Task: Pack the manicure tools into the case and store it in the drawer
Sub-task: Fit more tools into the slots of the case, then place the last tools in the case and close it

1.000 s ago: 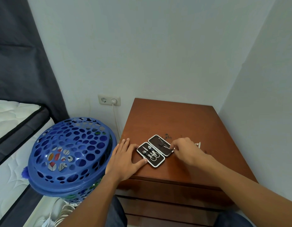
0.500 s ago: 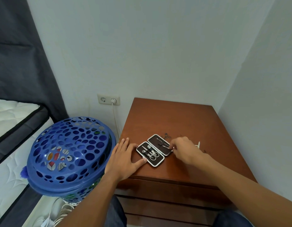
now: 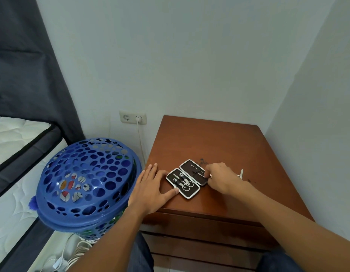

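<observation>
A small black manicure case (image 3: pixel 186 179) with a white rim lies spread open on the brown nightstand (image 3: pixel 205 146). Its near half holds scissors and clippers under straps; the far half holds thin metal tools. My left hand (image 3: pixel 150 191) lies flat on the wood, fingers apart, thumb against the case's near corner. My right hand (image 3: pixel 221 178) pinches a thin metal tool (image 3: pixel 201 173) at the far half's right edge. Another small metal tool (image 3: pixel 241 173) lies on the wood behind my right hand. Closed drawer fronts (image 3: pixel 199 228) show below the top.
A blue perforated laundry basket (image 3: pixel 87 181) stands close to the nightstand's left side. A wall socket (image 3: pixel 132 117) with a white cable sits behind it. A mattress (image 3: pixel 11 142) lies at far left. White walls close in behind and to the right.
My right hand has shifted slightly along the far half of the case with the thin tool. The left hand and the case have stayed in place.
</observation>
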